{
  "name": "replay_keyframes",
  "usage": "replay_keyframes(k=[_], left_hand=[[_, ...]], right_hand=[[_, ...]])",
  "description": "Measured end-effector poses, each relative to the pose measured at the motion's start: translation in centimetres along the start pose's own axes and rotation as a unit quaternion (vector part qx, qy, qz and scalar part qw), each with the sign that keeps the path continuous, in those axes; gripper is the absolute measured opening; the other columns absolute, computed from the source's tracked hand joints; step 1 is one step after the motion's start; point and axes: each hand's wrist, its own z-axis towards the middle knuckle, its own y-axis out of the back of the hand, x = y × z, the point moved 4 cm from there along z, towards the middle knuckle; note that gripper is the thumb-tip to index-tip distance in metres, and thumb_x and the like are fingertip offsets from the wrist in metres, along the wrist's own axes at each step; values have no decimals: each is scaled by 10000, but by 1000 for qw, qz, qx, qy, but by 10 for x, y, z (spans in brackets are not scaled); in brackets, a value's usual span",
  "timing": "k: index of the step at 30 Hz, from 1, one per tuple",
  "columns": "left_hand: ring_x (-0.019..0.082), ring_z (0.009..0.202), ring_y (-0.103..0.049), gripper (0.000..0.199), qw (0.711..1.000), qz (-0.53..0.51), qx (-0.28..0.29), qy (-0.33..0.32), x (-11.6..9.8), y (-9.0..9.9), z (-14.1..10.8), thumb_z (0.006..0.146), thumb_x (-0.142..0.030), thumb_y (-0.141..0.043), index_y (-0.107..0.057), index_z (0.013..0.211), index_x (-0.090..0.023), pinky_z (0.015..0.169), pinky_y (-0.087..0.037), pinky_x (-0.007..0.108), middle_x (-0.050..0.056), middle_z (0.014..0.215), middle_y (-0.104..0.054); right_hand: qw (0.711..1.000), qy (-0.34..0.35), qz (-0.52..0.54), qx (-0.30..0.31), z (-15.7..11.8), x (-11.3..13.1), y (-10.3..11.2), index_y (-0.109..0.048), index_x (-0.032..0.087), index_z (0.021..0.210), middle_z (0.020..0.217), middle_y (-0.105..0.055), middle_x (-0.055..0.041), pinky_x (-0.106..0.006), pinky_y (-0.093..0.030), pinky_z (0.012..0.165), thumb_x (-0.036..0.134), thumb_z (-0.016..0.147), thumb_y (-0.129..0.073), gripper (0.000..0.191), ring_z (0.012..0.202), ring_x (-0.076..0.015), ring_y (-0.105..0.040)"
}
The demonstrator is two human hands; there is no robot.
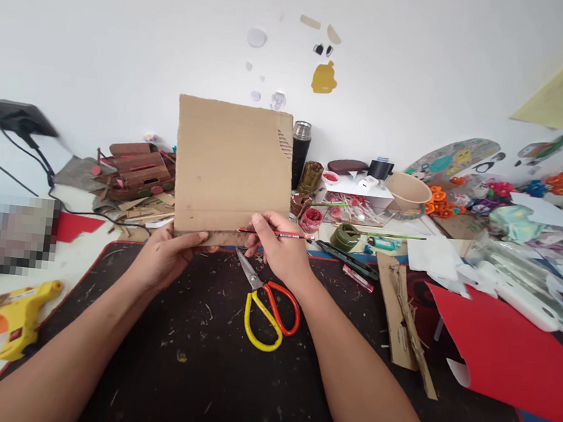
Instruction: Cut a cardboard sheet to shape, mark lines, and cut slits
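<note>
A brown cardboard sheet (230, 165) is held up above the dark mat, with torn corrugation showing near its upper right corner. My left hand (166, 252) grips the lower left edge, thumb in front. Along that bottom edge lies a narrow brown strip (228, 238); whether it is separate or a folded part, I cannot tell. My right hand (282, 248) is closed around a red and black pencil (296, 237), its tip pointing left at the strip. Just below the hands, scissors (266, 303) with one yellow and one red handle rest on the mat.
A yellow glue gun (29, 319) lies at the left. To the right are cardboard and twig pieces (399, 311), a box cutter (347, 259) and red paper (508, 356). Behind stand a black thermos (299, 156), paint jars (312, 219) and a beige bowl (408, 189).
</note>
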Motion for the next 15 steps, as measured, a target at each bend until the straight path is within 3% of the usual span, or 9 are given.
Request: replay_keyframes(k=[7, 15], left_hand=[[345, 1002, -819, 634, 1000, 5, -4, -2, 1, 2, 0, 668, -228, -997, -784, 1265, -215, 642, -701, 318, 86, 1090, -876], [268, 872, -822, 633, 1000, -3, -10, -6, 3, 2, 1, 645, -182, -980, -780, 1246, -187, 628, -689, 274, 102, 1065, -869]], right_hand=[[1000, 5, -9, 4, -1, 3, 0, -681, 209, 940, 710, -712, 11, -216, -520, 503, 623, 1037, -635, 428, 551, -134, -726], [1000, 16, 6, 5, -1, 2, -1, -685, 200, 926, 691, -706, 18, -215, -529, 520, 561, 1043, -646, 382, 537, -132, -726]])
